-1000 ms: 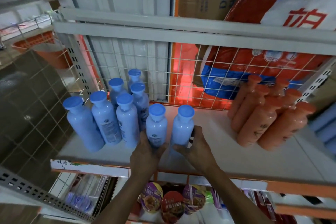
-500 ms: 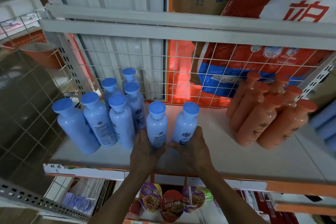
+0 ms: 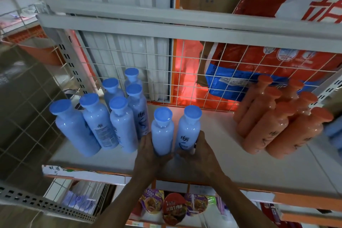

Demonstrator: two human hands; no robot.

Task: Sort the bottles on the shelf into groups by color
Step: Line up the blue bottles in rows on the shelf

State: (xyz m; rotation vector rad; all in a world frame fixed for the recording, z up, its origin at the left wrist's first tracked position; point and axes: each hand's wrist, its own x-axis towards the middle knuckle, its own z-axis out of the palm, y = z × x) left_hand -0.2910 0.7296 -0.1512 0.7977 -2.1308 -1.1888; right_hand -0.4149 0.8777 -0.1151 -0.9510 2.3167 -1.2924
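Head: shelf [image 3: 222, 135] room nr blue bottles [image 3: 122, 126]

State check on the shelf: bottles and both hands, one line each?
left front blue bottle: upright, capped, gripped by left hand.
right front blue bottle: upright, capped, gripped by right hand.
six blue bottles: upright, capped, grouped left.
orange bottles: upright, capped, grouped right.

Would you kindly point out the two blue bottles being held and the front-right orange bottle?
Left-held blue bottle [image 3: 162, 136]: head view, mid body.
Right-held blue bottle [image 3: 188, 129]: head view, mid body.
Front-right orange bottle [image 3: 296, 133]: head view, mid body.
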